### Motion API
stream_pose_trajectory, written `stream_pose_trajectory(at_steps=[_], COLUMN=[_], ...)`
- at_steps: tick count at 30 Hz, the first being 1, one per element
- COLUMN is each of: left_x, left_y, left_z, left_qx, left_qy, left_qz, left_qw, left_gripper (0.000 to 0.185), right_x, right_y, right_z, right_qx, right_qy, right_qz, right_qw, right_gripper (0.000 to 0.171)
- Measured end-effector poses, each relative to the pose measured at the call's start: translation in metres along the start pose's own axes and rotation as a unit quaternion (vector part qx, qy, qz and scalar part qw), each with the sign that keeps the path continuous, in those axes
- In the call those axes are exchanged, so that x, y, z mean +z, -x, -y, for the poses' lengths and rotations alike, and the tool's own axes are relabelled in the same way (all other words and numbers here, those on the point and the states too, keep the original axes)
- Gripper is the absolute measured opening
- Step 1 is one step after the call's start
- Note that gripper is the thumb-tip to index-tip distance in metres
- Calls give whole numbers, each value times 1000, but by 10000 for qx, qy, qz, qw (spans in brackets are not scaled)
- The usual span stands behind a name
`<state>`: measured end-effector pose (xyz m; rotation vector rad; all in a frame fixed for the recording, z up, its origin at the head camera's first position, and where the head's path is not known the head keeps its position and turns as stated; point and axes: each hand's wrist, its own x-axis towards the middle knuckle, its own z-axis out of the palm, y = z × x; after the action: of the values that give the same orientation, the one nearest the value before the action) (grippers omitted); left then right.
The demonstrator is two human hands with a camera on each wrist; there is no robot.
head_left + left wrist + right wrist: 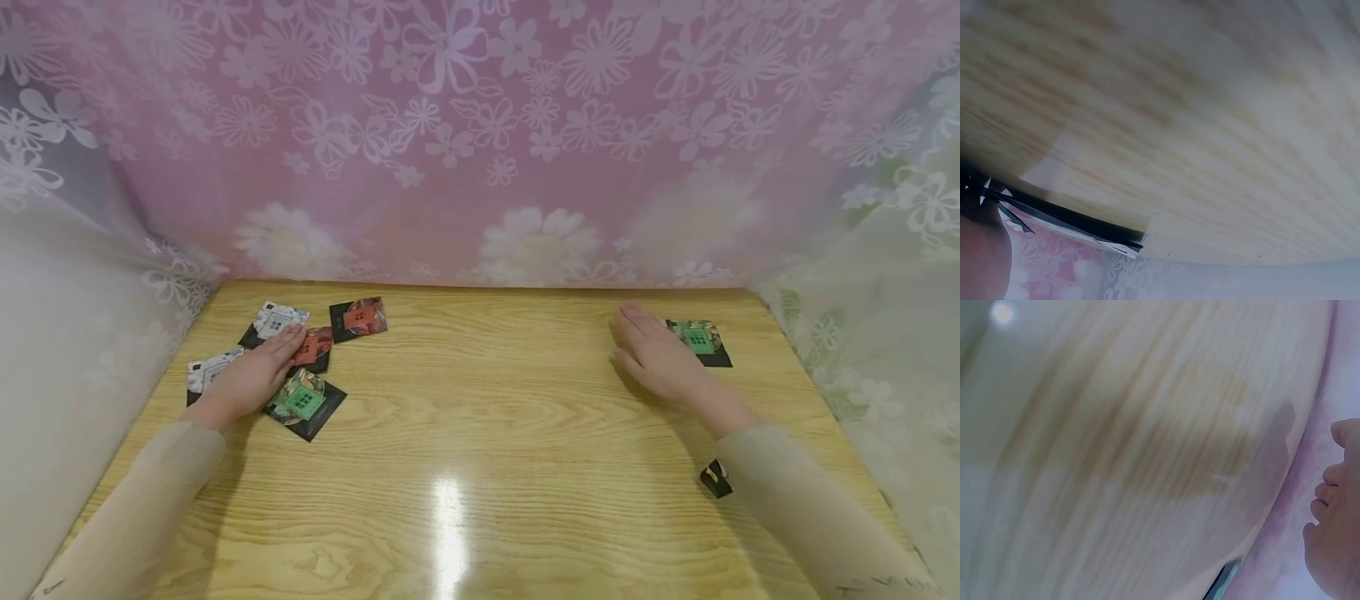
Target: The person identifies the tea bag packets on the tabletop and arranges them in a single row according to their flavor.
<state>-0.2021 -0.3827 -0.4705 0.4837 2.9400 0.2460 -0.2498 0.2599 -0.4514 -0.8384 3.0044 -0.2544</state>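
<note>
Several square picture cards lie at the table's far left: a green one [303,402], a red one [313,347] under my fingertips, another red one [358,318], and two white ones [280,317] [206,371]. My left hand [251,375] lies flat over this cluster with straight fingers, touching the cards. In the left wrist view only a dark card edge [1069,220] shows. My right hand [654,354] rests flat and open on the wood at the far right, just left of a single green card [699,340]. Its fingers [1335,494] show at the right wrist view's edge.
The wooden table [480,467] is enclosed by a pink flowered curtain [480,142] behind and pale curtains at both sides. A small black item [715,478] lies by my right forearm. A light glare sits at the near middle of the table.
</note>
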Motion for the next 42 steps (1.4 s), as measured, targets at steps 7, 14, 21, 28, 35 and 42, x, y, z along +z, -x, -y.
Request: stream_pose_trajectory(at_steps=[7, 14, 21, 28, 35, 42], left_x=[2, -2, -4, -6, -4, 1], left_y=[-2, -3, -4, -8, -6, -1], left_z=[4, 2, 2, 2, 3, 3], left_qx=[-26, 5, 18, 59, 13, 2], left_qy=[77, 95, 116, 178, 149, 153], left_qz=[62, 57, 31, 57, 42, -80], left_qw=[9999, 9999, 9999, 9998, 9999, 9999], left_gripper=[61, 60, 59, 60, 60, 60], right_x=[12, 22, 23, 20, 20, 23], right_y=[-21, -45, -73, -100, -124, -137], right_z=[38, 79, 122, 169, 215, 255], right_qx=[-398, -768, -1130, -1479, -1879, -2128], right_qy=[29, -190, -321, -284, -137, 291], right_qz=[-129, -186, 46, 155, 273, 508], right_qw=[9991, 9967, 9931, 9885, 9817, 9753], right_gripper=[67, 69, 71, 70, 71, 73])
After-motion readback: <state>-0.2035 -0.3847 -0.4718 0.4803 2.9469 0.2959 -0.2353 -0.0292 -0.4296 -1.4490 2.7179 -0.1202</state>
